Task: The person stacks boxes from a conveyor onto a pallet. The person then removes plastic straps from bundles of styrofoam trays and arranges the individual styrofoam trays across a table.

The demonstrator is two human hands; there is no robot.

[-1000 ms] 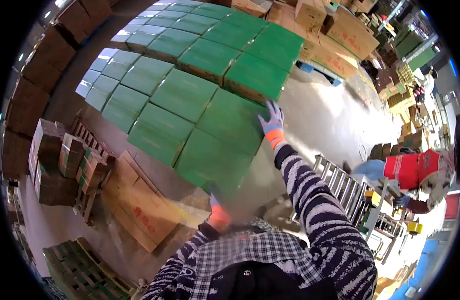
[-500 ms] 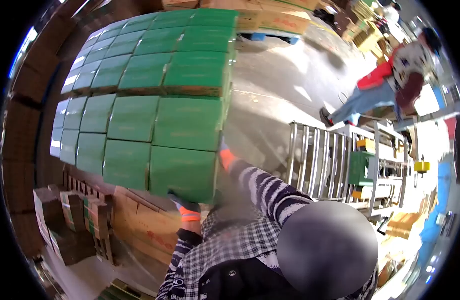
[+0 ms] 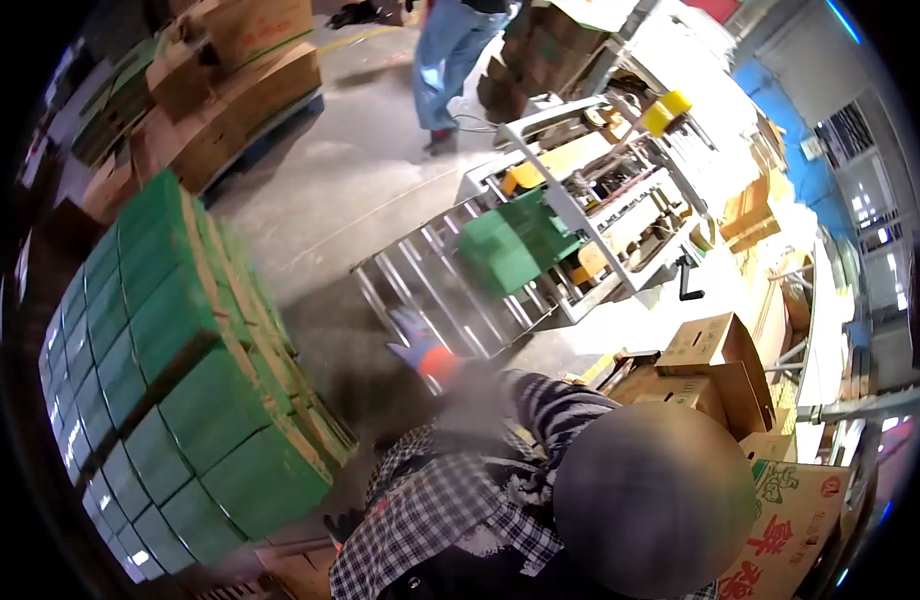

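My right hand (image 3: 420, 350), in a grey-blue glove with an orange cuff, reaches over the end of a roller conveyor (image 3: 430, 265). Its fingers are apart and hold nothing. A green carton (image 3: 505, 250) lies on the rollers beyond it, partly inside a metal-framed machine (image 3: 580, 200). At the lower edge, only a dark bit of my left hand (image 3: 338, 528) shows beside the stack of green cartons (image 3: 180, 370). Its fingers are mostly hidden by my checked apron, so its grip cannot be made out.
Open brown cartons (image 3: 705, 375) and a printed carton (image 3: 795, 530) stand at the right. A person in jeans (image 3: 450, 60) stands beyond the conveyor. Brown cartons (image 3: 220, 110) sit on a pallet at the back left. A yellow control box (image 3: 666, 113) hangs by the machine.
My view has swung right, from the green stack toward the conveyor. My right hand has left the stack's corner carton and now reaches toward the rollers. My left hand has dropped low beside the stack.
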